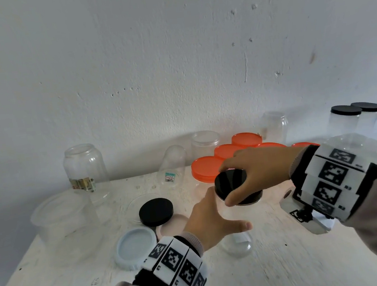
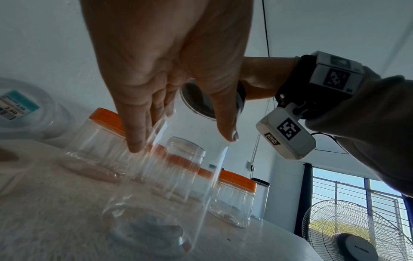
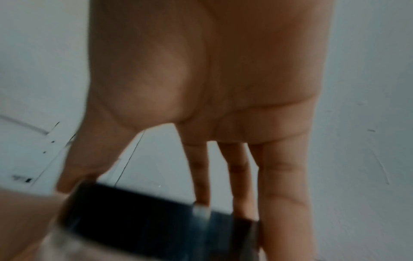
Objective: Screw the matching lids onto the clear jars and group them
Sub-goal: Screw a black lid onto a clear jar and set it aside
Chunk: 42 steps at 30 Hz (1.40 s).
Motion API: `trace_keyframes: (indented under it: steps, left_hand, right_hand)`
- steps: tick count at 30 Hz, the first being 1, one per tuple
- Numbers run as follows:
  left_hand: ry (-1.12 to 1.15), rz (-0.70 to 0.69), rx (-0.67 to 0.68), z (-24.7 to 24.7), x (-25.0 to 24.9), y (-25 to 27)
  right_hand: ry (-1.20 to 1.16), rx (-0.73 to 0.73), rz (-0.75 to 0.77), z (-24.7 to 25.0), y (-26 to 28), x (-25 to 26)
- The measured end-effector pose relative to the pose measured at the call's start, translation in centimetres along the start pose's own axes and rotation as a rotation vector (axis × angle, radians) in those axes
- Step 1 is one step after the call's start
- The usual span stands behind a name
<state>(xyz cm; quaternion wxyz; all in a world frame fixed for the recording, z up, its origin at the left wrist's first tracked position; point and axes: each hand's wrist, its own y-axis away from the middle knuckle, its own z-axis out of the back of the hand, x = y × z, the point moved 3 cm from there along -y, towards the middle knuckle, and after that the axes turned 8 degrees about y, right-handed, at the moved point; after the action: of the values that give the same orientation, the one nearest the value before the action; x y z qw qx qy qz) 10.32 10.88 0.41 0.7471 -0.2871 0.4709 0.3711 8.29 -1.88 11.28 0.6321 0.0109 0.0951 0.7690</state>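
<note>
A tall clear jar (image 1: 237,236) stands on the white table (image 1: 281,269) in front of me. My left hand (image 1: 226,211) holds its side, thumb toward me and fingers round the far side; the left wrist view shows the left hand (image 2: 183,141) on the jar (image 2: 170,176) wall. A black lid (image 1: 231,181) sits on the jar's mouth. My right hand (image 1: 226,184) grips this lid from above, thumb on the near rim and fingers on the far rim. The blurred right wrist view shows the right hand (image 3: 138,194) on the black lid (image 3: 156,220).
A spare black lid (image 1: 156,211) and a pale blue lid (image 1: 135,246) lie left of the jar. Orange-lidded jars (image 1: 207,169) stand behind, black-lidded jars (image 1: 355,117) at the back right. Open clear jars (image 1: 84,165) and a wide tub (image 1: 64,220) fill the left.
</note>
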Motion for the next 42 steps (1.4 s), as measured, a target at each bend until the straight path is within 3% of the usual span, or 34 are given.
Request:
trace_keyframes:
  steps: [3,8,12,19,27,33,39,42]
  left_hand:
    - [-0.005,-0.006,0.004,0.0,0.1,0.0]
    - [-0.028,-0.006,-0.004,0.0,0.0,0.0]
    - [-0.023,-0.010,-0.008,0.0,0.0,0.0]
    - [-0.003,-0.012,0.000,0.0,0.1,0.0]
    - [-0.027,-0.010,-0.011,-0.2,-0.1,0.0]
    - [-0.002,-0.003,-0.004,-0.1,0.1,0.0]
    - [-0.020,-0.010,-0.015,-0.1,0.0,0.0]
    - [-0.018,-0.018,-0.017,-0.1,0.1,0.0]
  right_hand:
    - [0.102,-0.046,-0.056,-0.5,-0.2,0.3]
    - [-0.052,0.150,0.061,0.2,0.2,-0.3]
    - [-0.111,0.111,0.111,0.5,0.2,-0.4]
    - [0.074,-0.008,-0.020,-0.2,-0.1,0.3]
    - [-0.046,0.129,0.103,0.5,0.1,0.2]
    - [0.084,-0.025,0.002,-0.2,-0.4,0.8]
    - [-0.086,0.163,0.066,0.4,-0.2,-0.2]
    - [-0.090,0.137,0.071,0.5,-0.2,-0.3]
